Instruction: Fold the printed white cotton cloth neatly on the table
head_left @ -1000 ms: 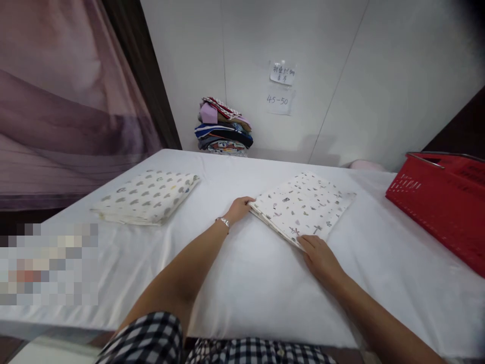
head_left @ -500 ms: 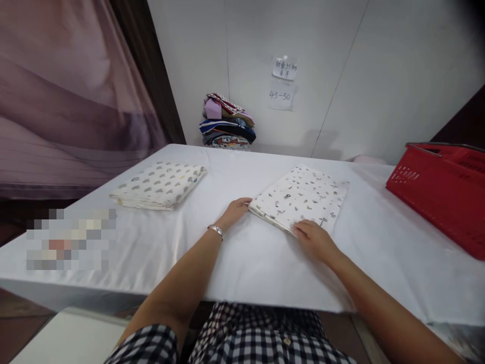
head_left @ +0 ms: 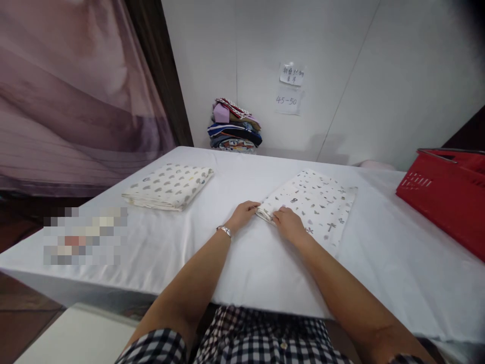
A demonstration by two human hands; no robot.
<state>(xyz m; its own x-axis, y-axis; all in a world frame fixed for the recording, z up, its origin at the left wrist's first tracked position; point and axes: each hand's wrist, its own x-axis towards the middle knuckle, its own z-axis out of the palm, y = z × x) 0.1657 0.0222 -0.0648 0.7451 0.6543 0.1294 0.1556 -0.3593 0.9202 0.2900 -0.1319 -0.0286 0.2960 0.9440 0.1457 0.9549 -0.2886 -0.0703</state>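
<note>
A folded white cloth (head_left: pixel 314 199) with small printed plants and animals lies on the white-covered table (head_left: pixel 242 273) in front of me. My left hand (head_left: pixel 244 215) pinches its near left corner, fingers closed on the edge. Close beside it, my right hand (head_left: pixel 288 222) rests on the cloth's near edge with bent fingers; the fingertips are partly hidden, so whether they grip the fabric is unclear. Farther left lies a second folded cloth (head_left: pixel 170 186), cream with grey cloud-like prints, touched by neither hand.
A red basket (head_left: pixel 447 197) with a metal handle stands at the table's right side. Folded textiles (head_left: pixel 235 126) are stacked against the back wall under two paper notes (head_left: pixel 290 88). A blurred-out patch covers something at the left. A pink curtain (head_left: pixel 76 101) hangs at the far left.
My right hand has slid left along the cloth's near edge, close to my left hand, which keeps its corner hold. The whole view has shifted slightly.
</note>
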